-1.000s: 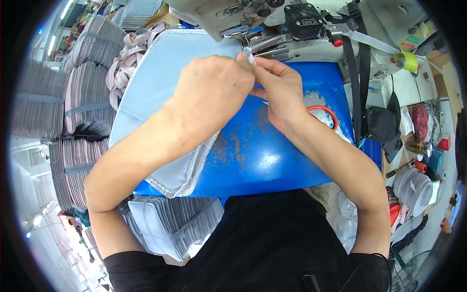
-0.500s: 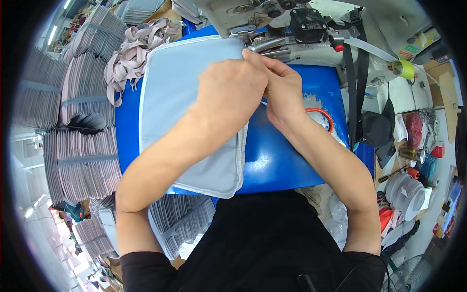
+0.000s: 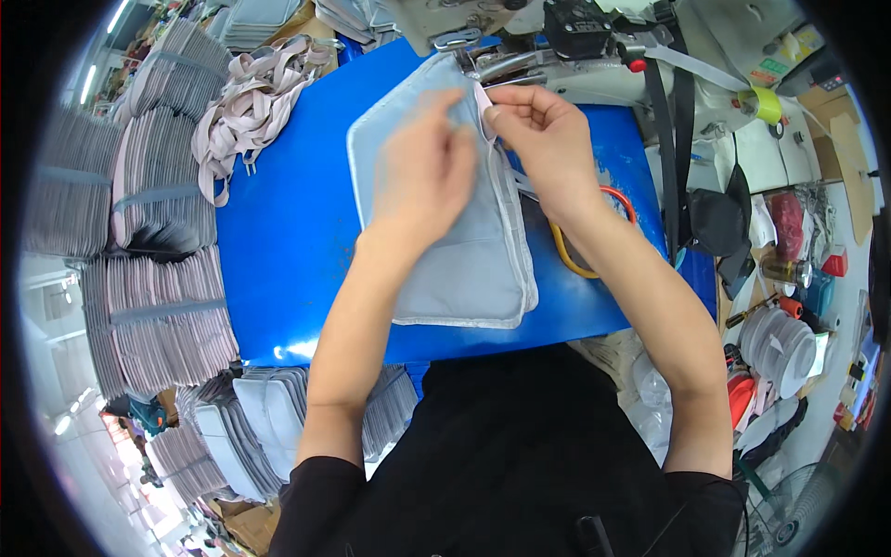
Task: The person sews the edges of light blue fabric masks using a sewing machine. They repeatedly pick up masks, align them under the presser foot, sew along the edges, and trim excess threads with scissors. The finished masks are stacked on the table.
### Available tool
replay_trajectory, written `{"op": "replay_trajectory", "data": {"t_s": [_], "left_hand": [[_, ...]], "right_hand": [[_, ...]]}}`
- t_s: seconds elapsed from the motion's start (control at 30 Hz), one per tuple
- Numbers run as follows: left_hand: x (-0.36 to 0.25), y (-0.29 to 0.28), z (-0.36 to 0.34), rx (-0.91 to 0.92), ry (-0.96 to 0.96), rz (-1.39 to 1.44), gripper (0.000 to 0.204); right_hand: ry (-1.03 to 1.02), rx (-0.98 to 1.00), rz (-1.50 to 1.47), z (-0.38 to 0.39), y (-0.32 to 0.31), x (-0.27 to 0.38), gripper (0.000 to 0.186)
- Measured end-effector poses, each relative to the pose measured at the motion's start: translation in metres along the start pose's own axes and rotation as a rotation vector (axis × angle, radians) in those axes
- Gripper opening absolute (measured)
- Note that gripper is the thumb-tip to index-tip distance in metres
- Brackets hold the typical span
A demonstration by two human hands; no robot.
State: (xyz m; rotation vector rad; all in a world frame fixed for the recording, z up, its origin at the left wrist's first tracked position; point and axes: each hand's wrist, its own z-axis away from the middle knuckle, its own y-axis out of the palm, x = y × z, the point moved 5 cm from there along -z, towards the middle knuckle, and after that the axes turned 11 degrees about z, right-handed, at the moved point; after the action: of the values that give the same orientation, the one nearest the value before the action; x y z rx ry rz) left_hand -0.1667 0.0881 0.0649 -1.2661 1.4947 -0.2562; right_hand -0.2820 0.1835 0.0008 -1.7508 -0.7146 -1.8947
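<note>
A light grey-blue fabric panel (image 3: 459, 278) with pale bound edges lies at a slant on the blue work surface (image 3: 288, 213), its far corner at the needle area of a sewing machine (image 3: 429, 17). Between thumb and fingers, my right hand (image 3: 552, 148) pinches a narrow pale pink strip (image 3: 483, 104) at the panel's right edge, close to the machine. Over the panel's upper part, my left hand (image 3: 422, 172) is smeared by motion, so its grip is unclear. Scissors (image 3: 564, 249) with red and yellow handles lie partly hidden beneath my right wrist.
Tied stacks of fabric panels (image 3: 167, 311) line the left side, and more panels (image 3: 269, 408) stand below the near edge. A heap of pale straps (image 3: 246, 107) sits at the far left. Black straps (image 3: 682, 148) hang right of the machine, near a yellow tape roll (image 3: 768, 106).
The panel has turned and shifted right, baring more blue surface on the left. My hands have drawn apart, and the pink strip now shows in my right one. More of the scissors shows.
</note>
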Motion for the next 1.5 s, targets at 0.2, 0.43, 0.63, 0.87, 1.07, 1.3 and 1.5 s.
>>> {"op": "replay_trajectory", "data": {"t_s": [0.2, 0.43, 0.63, 0.87, 1.07, 1.3, 1.5], "left_hand": [[0.148, -0.043, 0.087, -0.303, -0.449, 0.252, 0.054], [0.088, -0.1, 0.105, -0.288, -0.446, 0.703, 0.052], [0.068, -0.105, 0.104, -0.261, -0.397, 0.62, 0.05], [0.085, -0.082, 0.088, -0.277, -0.516, 0.729, 0.05], [0.101, -0.079, 0.085, -0.299, -0.535, 0.788, 0.052], [0.098, -0.079, 0.088, -0.286, -0.529, 0.99, 0.056], [0.081, -0.077, 0.098, -0.273, -0.553, 1.118, 0.062]], "right_hand": [[-0.109, 0.026, 0.393, 0.03, 0.006, 0.009, 0.037], [0.024, 0.176, -0.216, 0.034, 0.013, -0.01, 0.038], [0.081, 0.247, -0.503, 0.04, 0.012, 0.002, 0.042], [0.062, 0.284, -0.517, 0.027, 0.011, 0.0, 0.045], [0.129, 0.268, -0.473, 0.027, 0.006, -0.005, 0.032], [-0.107, -0.014, -0.102, 0.018, -0.046, -0.003, 0.018], [-0.21, -0.184, -0.326, -0.02, -0.074, 0.009, 0.021]]}}
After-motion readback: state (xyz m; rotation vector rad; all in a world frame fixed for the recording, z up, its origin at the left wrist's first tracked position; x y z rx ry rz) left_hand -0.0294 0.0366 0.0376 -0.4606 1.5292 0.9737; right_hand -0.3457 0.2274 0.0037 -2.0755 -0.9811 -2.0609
